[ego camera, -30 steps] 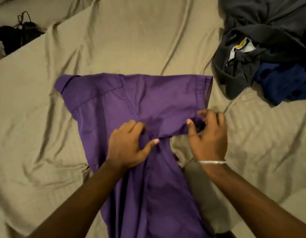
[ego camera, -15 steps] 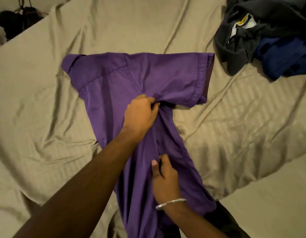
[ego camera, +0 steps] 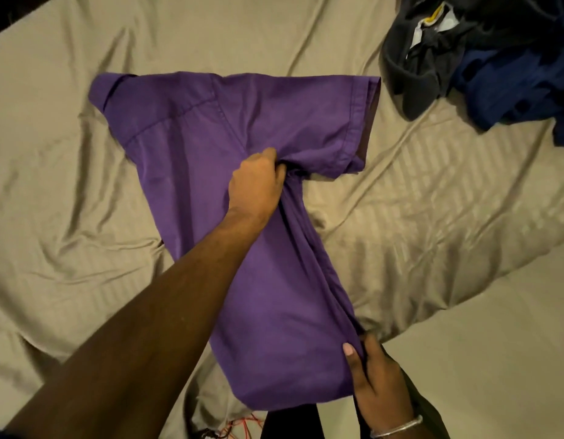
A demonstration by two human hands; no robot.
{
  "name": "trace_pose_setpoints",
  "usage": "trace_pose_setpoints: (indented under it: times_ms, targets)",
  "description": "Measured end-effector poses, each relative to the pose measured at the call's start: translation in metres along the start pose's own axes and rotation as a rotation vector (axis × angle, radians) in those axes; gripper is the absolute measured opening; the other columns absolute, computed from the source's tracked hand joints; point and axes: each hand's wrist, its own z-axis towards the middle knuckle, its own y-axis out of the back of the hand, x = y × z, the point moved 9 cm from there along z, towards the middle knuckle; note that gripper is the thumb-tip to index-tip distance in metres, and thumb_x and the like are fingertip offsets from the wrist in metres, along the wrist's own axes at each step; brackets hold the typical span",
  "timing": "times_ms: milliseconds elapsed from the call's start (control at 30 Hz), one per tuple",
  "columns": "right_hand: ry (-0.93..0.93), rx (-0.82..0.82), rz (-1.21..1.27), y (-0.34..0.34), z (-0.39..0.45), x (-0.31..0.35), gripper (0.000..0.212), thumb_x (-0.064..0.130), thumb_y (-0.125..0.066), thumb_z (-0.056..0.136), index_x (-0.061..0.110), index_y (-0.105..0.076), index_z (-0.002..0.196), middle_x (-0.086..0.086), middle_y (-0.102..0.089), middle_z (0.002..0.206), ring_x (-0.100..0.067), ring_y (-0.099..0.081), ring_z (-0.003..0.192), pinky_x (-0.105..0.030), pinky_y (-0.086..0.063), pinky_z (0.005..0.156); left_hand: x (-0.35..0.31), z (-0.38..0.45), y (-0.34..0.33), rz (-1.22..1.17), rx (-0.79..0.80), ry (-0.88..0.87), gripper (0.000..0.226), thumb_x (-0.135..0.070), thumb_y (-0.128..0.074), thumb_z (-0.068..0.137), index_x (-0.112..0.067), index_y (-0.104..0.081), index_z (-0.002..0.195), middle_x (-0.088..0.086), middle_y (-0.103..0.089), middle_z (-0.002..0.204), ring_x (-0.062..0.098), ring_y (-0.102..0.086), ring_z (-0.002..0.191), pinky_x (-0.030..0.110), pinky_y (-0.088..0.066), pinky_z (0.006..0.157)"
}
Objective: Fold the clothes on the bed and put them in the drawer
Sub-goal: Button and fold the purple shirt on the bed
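From the head view, the purple shirt [ego camera: 242, 217] lies lengthwise from the bed [ego camera: 84, 217]'s near edge. The left hand [ego camera: 255, 182] grips its armpit; the right hand [ego camera: 374, 378] pinches the hem's right side, nearer the edge.

Dim, warm yellowish light all over; my view is soft and a bit smeary, no crisp detail. Bed sheet [ego camera: 432, 217] folds cast gentle shadows, brightest at center right. Upper left corner of the frame falls to black. My left arm [ego camera: 141, 327] is dark and underexposed at lower left. Wide-angle bending shows at the edges. No glare.
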Motion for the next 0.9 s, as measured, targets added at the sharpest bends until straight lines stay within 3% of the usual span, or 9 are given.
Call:
trace_pose_setpoints:
  times_ms: [133,200,300,400,500,600,733,800,900]
  targets:
    - [-0.01,-0.03,-0.117,0.005,-0.004,-0.02,0.039,0.055,-0.046,0.086,0.022,-0.059,0.104,-0.006,-0.069,0.073,-0.03,-0.065,0.067,-0.032,-0.041,0.051,-0.011,-0.002,0.002,-0.028,-0.028,0.013,0.025,-0.029,-0.05,0.098,-0.004,-0.052,0.101,0.019,-0.065,0.096,0.043,-0.059,0.089,0.039,-0.032,0.063]
    - [-0.006,-0.076,-0.119,0.008,-0.004,-0.024,0.02,0.052,-0.054,0.087,0.032,-0.052,0.091,0.001,-0.063,0.06,-0.019,-0.059,0.053,-0.025,-0.04,0.046,-0.011,0.001,-0.002,-0.053,-0.019,0.049,0.023,-0.027,-0.051,0.097,-0.004,-0.053,0.102,0.02,-0.065,0.096,0.043,-0.059,0.088,0.039,-0.035,0.063]
    - [0.016,-0.177,-0.143,0.018,-0.004,-0.02,0.026,0.054,-0.057,0.09,0.033,-0.043,0.081,0.007,-0.051,0.05,-0.012,-0.05,0.043,-0.014,-0.03,0.042,-0.007,0.006,-0.014,-0.097,0.044,0.089,0.028,-0.031,-0.056,0.094,-0.006,-0.059,0.104,0.019,-0.068,0.1,0.042,-0.061,0.096,0.042,-0.044,0.072]
    - [0.099,-0.279,-0.196,0.03,-0.002,-0.004,0.027,0.053,-0.048,0.09,0.027,-0.055,0.092,0.003,-0.063,0.07,-0.022,-0.061,0.059,-0.022,-0.036,0.05,-0.001,-0.005,-0.01,-0.241,0.029,0.081,0.039,-0.05,-0.055,0.093,-0.012,-0.061,0.096,0.007,-0.067,0.082,0.032,-0.063,0.085,0.039,-0.048,0.071]
    - [0.273,-0.326,-0.186,0.033,0.005,0.032,0.043,0.05,-0.05,0.093,0.01,-0.065,0.099,-0.003,-0.063,0.089,-0.023,-0.059,0.076,-0.034,-0.049,0.062,0.018,-0.047,0.007,-0.371,-0.128,0.069,0.035,-0.045,-0.043,0.1,-0.015,-0.06,0.096,-0.004,-0.057,0.076,0.026,-0.06,0.08,0.037,-0.043,0.066]
    - [0.363,-0.359,-0.186,0.028,0.022,0.067,0.042,0.048,-0.053,0.094,0.009,-0.066,0.101,-0.005,-0.063,0.095,-0.024,-0.059,0.084,-0.037,-0.05,0.071,0.06,-0.119,0.011,-0.316,-0.305,0.259,0.022,-0.031,-0.05,0.099,-0.013,-0.061,0.107,0.008,-0.058,0.097,0.029,-0.055,0.093,0.041,-0.044,0.077]
    - [0.324,-0.374,-0.234,0.013,0.055,0.084,0.032,0.043,-0.06,0.091,0.013,-0.066,0.099,-0.007,-0.061,0.096,-0.027,-0.056,0.087,-0.038,-0.047,0.074,0.132,-0.229,-0.001,-0.271,-0.368,0.796,0.053,-0.036,-0.068,0.089,-0.005,-0.051,0.128,0.022,-0.05,0.123,0.038,-0.044,0.117,0.047,-0.035,0.099]
    - [0.292,-0.422,-0.217,0.013,0.063,0.082,0.016,0.028,-0.059,0.09,0.013,-0.063,0.092,-0.009,-0.06,0.091,-0.032,-0.056,0.083,-0.039,-0.044,0.072,0.156,-0.264,-0.019,-0.44,-0.321,0.936,0.053,-0.042,-0.069,0.087,-0.004,-0.052,0.12,0.02,-0.057,0.115,0.04,-0.052,0.111,0.049,-0.041,0.095]
    - [0.289,-0.445,-0.124,0.016,0.061,0.073,0.006,0.012,-0.052,0.089,0.009,-0.057,0.09,-0.01,-0.061,0.088,-0.032,-0.056,0.08,-0.035,-0.04,0.073,0.163,-0.278,-0.028,-0.627,-0.274,0.945,0.025,-0.037,-0.067,0.091,-0.016,-0.056,0.099,0.001,-0.063,0.089,0.026,-0.061,0.088,0.035,-0.044,0.079]
